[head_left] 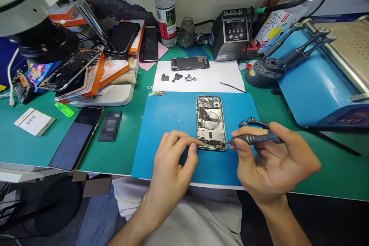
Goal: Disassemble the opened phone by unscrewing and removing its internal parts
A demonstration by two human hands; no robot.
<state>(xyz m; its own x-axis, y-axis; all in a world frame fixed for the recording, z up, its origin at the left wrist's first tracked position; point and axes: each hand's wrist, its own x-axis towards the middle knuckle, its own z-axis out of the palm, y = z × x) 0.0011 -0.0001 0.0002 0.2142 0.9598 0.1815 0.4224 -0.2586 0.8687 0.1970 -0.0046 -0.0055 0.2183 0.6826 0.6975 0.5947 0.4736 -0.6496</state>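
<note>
An opened phone body [211, 122] with its insides bared lies on a blue mat [170, 123]. My left hand [173, 161] rests on the mat with the index fingertip pressed against the phone's lower left corner, the other fingers curled. My right hand [271, 161] pinches a dark screwdriver [253, 138], whose tip touches the phone's lower right edge. A second dark screwdriver [258, 122] lies just behind it on the mat.
A white sheet [225, 75] behind the mat carries a phone part [189, 63] and small brackets [178, 78]. Stacked phones and orange boxes [86, 69] crowd the left under a microscope [37, 11]. A bottle [165, 7], soldering station [233, 30] and blue machine [314, 84] stand behind and right.
</note>
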